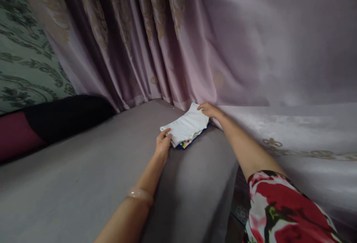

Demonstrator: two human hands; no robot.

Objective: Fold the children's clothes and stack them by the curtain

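A white folded cloth garment (186,125) lies over a small pile near the corner of the grey-covered bed. Beneath it peek out a colourfully patterned cloth and a dark blue cloth (195,138). My left hand (163,141) grips the garment's near left end, thumb and fingers closed on its edge. At the far right end, my right hand (208,110) is closed on the other edge, fingers on top. Its thumb is hidden. The garment's exact kind is not clear from its folded shape.
Grey fabric covers the bed (83,183), whose edge drops off at the right. Behind hang pinkish-purple curtains (192,57) with gold patterns, reaching down by the pile. A black and maroon cushioned piece (67,118) lies along the left, below patterned green wallpaper (25,49).
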